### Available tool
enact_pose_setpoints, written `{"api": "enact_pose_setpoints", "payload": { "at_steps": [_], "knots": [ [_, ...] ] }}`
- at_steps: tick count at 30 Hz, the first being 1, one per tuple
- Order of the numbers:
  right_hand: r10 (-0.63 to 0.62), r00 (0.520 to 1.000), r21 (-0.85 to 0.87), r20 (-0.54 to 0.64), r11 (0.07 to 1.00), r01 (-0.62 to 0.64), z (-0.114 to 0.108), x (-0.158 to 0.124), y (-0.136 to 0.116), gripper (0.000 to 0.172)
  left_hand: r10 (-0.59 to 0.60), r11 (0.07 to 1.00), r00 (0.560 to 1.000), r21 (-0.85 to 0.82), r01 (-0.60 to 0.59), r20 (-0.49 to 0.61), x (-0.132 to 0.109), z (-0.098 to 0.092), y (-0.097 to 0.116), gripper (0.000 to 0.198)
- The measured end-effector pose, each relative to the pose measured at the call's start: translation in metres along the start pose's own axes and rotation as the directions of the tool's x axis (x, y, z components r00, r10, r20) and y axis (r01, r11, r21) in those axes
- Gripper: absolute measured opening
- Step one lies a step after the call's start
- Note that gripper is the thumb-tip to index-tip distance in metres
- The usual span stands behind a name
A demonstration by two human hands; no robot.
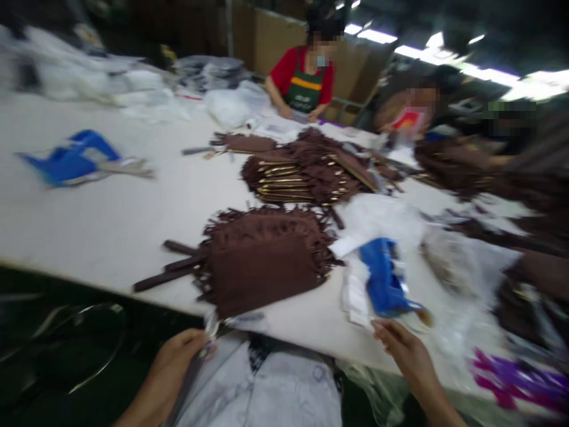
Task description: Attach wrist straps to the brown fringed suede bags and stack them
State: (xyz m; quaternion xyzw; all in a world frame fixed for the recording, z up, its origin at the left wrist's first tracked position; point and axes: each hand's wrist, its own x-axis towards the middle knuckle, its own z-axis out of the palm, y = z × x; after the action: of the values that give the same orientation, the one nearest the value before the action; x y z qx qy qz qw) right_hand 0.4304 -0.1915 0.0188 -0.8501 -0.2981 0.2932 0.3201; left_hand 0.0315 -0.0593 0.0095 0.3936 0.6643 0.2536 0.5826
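Note:
A brown fringed bag (262,261) lies flat on the white table in front of me, with dark rolled strips sticking out of its left side. My left hand (184,350) is at the table's front edge, closed on a dark strap (189,376) that hangs down over my lap. A pale shiny piece sits at its fingertips, too blurred to name. On the right, my right hand (402,347) pinches the lower end of a stack of white paper slips (357,290). Beside the slips stands a blue tape dispenser (382,279).
A pile of brown bags with gold zippers (302,172) lies farther back. Another blue tape dispenser (84,157) is at the left. Clear plastic bags (462,267) and purple packaging (515,376) lie at the right. A co-worker in a red shirt (284,71) works across the table (178,190).

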Motion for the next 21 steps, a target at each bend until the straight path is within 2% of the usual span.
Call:
{"api": "enact_pose_setpoints", "payload": {
  "at_steps": [2, 3, 5, 6, 8, 10, 12, 14, 18, 21],
  "knots": [
    [-0.105, 0.978, 0.102, 0.181, 0.991, 0.088, 0.042, -0.012, -0.025, 0.039, 0.030, 0.989, 0.994, -0.144, -0.014, 0.110, -0.003, -0.016, -0.012, 0.029],
    [-0.156, 0.939, 0.160, 0.306, 0.981, 0.111, 0.067, -0.021, -0.040, 0.039, 0.039, 0.980, 0.993, -0.196, -0.018, 0.107, -0.003, -0.020, -0.016, 0.027],
    [-0.264, 0.806, 0.276, 0.530, 0.952, 0.131, 0.120, -0.046, -0.074, 0.036, 0.051, 0.964, 0.993, -0.265, -0.020, 0.110, -0.002, -0.023, -0.020, 0.026],
    [-0.335, 0.715, 0.335, 0.614, 0.931, 0.148, 0.146, -0.059, -0.090, 0.033, 0.049, 0.960, 0.993, -0.280, -0.018, 0.104, -0.002, -0.022, -0.020, 0.026],
    [-0.442, 0.595, 0.407, 0.672, 0.891, 0.202, 0.191, -0.078, -0.115, 0.027, 0.055, 0.957, 0.994, -0.288, -0.026, 0.092, -0.002, -0.020, -0.021, 0.025],
    [-0.530, 0.524, 0.434, 0.667, 0.848, 0.304, 0.222, -0.086, -0.132, 0.026, 0.076, 0.958, 0.994, -0.283, -0.052, 0.074, -0.002, -0.020, -0.023, 0.024],
    [-0.593, 0.473, 0.419, 0.652, 0.801, 0.428, 0.238, -0.086, -0.141, 0.029, 0.100, 0.957, 0.993, -0.278, -0.077, 0.068, 0.000, -0.021, -0.026, 0.023],
    [-0.618, 0.440, 0.367, 0.652, 0.764, 0.530, 0.245, -0.084, -0.144, 0.032, 0.109, 0.959, 0.992, -0.270, -0.087, 0.069, 0.003, -0.022, -0.030, 0.021],
    [-0.606, 0.425, 0.235, 0.672, 0.719, 0.654, 0.247, -0.083, -0.149, 0.036, 0.130, 0.959, 0.988, -0.263, -0.105, 0.081, 0.007, -0.026, -0.036, 0.008],
    [-0.573, 0.425, 0.131, 0.701, 0.689, 0.713, 0.248, -0.085, -0.156, 0.034, 0.131, 0.957, 0.986, -0.271, -0.099, 0.100, 0.007, -0.029, -0.036, 0.007]
  ]
}}
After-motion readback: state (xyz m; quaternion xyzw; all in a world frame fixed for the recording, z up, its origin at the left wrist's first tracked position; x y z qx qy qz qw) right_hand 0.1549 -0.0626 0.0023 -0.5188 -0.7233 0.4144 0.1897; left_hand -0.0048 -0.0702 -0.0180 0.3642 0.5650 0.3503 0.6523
